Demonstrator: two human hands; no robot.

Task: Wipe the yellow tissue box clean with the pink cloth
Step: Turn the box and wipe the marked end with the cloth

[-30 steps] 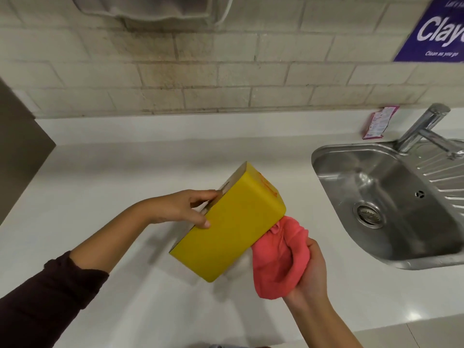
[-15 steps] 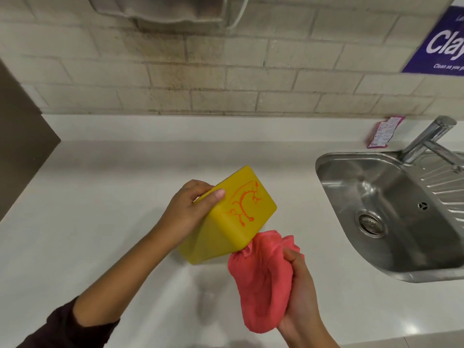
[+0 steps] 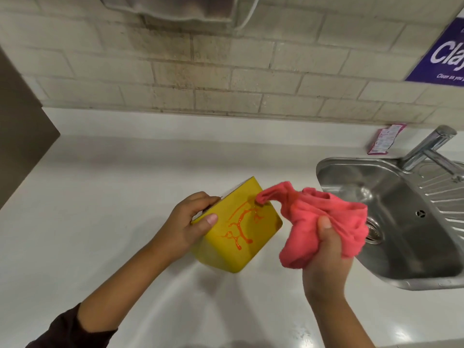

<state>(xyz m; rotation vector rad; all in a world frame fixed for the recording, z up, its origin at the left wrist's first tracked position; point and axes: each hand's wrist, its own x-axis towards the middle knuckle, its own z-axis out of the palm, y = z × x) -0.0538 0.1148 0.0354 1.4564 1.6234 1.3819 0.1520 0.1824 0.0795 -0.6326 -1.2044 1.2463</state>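
Observation:
My left hand (image 3: 187,226) grips the yellow tissue box (image 3: 233,247) by its left side and holds it tilted above the white counter. The face turned towards me carries orange-red smeared lines. My right hand (image 3: 326,257) is closed around the bunched pink cloth (image 3: 324,217), to the right of the box. One corner of the cloth reaches left and touches the upper part of the smeared face.
A steel sink (image 3: 386,222) with a tap (image 3: 426,149) is set into the white counter (image 3: 100,209) on the right. A small pink sachet (image 3: 383,143) leans on the backsplash. A dispenser (image 3: 173,8) hangs on the brick wall above. A dark panel (image 3: 20,136) stands at the left.
The box was turned so its smeared face points at me. My right hand lifted the cloth from under the box to its right, and a cloth corner now touches the smeared face.

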